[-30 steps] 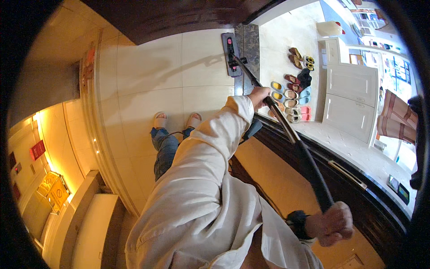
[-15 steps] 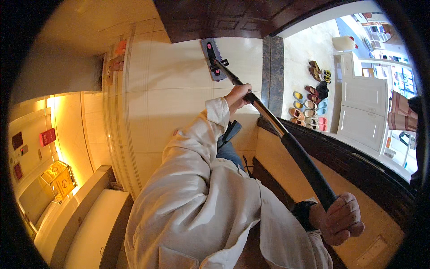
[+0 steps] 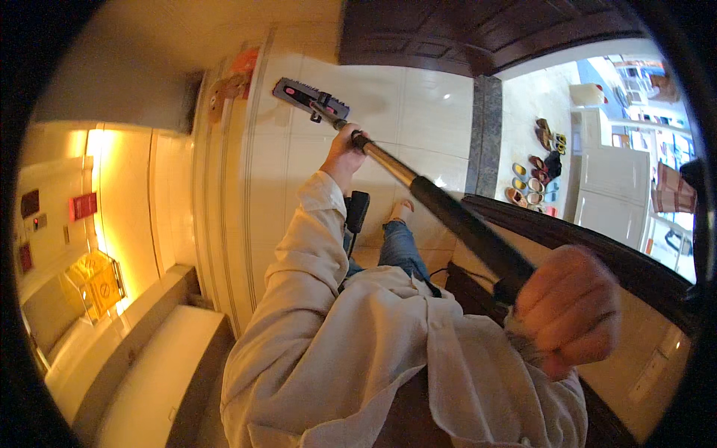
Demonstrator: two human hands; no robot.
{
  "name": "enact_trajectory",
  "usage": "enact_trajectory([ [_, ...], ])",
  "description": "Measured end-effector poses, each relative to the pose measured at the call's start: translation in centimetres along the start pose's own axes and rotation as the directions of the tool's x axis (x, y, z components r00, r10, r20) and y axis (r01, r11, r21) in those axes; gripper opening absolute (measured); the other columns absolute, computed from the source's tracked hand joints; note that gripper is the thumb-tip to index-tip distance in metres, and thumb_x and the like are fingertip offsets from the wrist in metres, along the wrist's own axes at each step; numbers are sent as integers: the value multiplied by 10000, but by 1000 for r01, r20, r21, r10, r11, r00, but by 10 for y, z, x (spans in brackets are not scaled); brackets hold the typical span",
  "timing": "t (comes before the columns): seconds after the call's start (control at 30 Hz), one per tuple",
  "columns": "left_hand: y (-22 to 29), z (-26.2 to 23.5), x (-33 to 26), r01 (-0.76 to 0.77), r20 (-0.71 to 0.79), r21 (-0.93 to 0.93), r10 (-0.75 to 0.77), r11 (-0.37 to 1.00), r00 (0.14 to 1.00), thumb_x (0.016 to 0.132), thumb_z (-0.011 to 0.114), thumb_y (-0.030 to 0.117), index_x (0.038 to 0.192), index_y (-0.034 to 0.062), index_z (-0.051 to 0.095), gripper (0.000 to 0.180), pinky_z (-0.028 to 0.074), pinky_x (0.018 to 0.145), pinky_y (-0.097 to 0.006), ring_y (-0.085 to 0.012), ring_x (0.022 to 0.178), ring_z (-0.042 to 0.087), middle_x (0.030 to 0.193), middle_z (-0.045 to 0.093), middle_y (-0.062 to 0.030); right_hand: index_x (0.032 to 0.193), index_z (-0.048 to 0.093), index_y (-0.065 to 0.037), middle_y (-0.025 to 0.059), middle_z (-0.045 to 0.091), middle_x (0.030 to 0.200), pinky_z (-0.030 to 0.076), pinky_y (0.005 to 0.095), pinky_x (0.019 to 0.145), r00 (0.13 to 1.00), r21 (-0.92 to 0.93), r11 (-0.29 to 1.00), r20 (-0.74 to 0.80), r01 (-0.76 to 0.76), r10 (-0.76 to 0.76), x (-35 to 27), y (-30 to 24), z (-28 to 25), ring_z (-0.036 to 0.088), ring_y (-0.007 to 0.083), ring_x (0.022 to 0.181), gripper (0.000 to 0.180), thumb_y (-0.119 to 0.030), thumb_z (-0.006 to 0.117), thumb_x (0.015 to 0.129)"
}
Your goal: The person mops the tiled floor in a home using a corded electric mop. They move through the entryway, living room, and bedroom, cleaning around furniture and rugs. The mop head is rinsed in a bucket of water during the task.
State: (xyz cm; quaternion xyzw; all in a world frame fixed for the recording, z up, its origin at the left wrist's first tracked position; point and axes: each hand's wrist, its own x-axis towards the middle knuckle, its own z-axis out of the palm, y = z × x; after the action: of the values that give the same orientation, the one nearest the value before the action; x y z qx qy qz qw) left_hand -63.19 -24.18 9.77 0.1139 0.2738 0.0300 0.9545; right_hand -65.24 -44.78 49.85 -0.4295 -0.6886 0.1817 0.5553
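While the person stands on the pale tiled floor (image 3: 418, 97), both hands grasp a long mop handle (image 3: 448, 213). The left hand (image 3: 343, 153) is wrapped around the metal part of the handle, far out near the flat mop head (image 3: 310, 98), which lies on the tiles close to the wall. The right hand (image 3: 567, 306) is clenched around the dark upper end, near the camera and blurred. Several pairs of shoes (image 3: 534, 168) lie well apart, beyond the dark door frame (image 3: 478, 41).
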Motion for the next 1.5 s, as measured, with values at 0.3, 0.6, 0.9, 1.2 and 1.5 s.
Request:
enact_trajectory([
  [0.3,27,-63,-142,-39,-194,-130,13,991,981,778,562,201,681,130,505,133,416,448,-302,-176,519,488,615,512,-19,606,427,-147,-31,447,517,382,236,420,949,288,956,-278,-63,146,45,-5,6,424,76,417,247,-156,437,853],
  [0.6,-24,-168,-183,15,-310,84,12,996,951,784,535,239,762,48,465,205,392,396,-352,-224,492,473,639,484,-88,684,335,-135,-36,282,448,272,270,382,716,333,943,-659,3,230,-63,-27,87,263,101,369,193,-70,391,857],
  [0.9,-231,-12,-215,547,-296,334,-465,768,834,789,533,186,725,76,484,137,477,446,-320,-206,533,516,641,501,-76,738,459,-88,-35,330,474,294,251,442,350,-504,680,-863,-533,-365,-292,-287,99,315,74,407,179,-198,367,845],
  [1.2,-450,93,-241,589,-199,712,-695,382,691,815,504,191,704,87,476,155,431,395,-280,-168,468,498,588,488,-46,658,417,-73,-30,307,505,318,282,531,-100,-441,631,-766,-638,-635,-307,-421,196,328,96,463,230,-165,414,869],
  [1.5,-546,82,-217,576,-226,782,-753,238,618,802,508,188,695,81,436,167,459,461,-283,-156,500,525,594,492,-38,644,389,-100,-35,303,509,316,281,546,72,-450,439,-758,-778,-648,-303,-348,204,331,97,472,228,-152,433,862],
])
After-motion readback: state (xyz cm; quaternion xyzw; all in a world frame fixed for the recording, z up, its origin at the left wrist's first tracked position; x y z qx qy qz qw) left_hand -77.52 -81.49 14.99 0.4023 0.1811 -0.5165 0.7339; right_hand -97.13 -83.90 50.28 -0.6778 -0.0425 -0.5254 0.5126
